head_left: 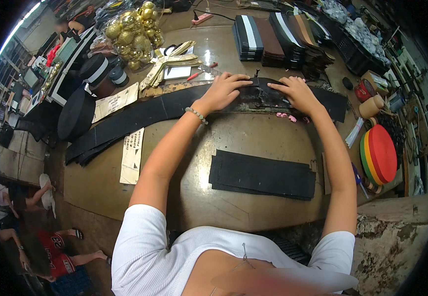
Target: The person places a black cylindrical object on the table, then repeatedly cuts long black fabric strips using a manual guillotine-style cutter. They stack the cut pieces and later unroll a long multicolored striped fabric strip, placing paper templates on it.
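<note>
A long black strip of sheet material [145, 117] runs across the worktable, with more layers under its left end. My left hand [222, 92] lies on the strip near its middle, fingers stretched out toward the right. On the other side, my right hand [297, 93] rests on the strip with its fingers apart, pointing left. Between my fingertips the strip bulges up slightly beside a small upright metal pin [257, 73]. Below it is a dark, worn block [258, 105]. Nearer to me lies a stack of shorter black pieces [263, 175], apart from both hands.
Stacks of dark strips [272, 42] stand at the back. Paper patterns [131, 158], a red-handled tool [194, 76] and a bag of gold balls [132, 37] lie at the left and back. Coloured tape rolls [382, 154] stand at the right. Other people [58, 251] are at lower left.
</note>
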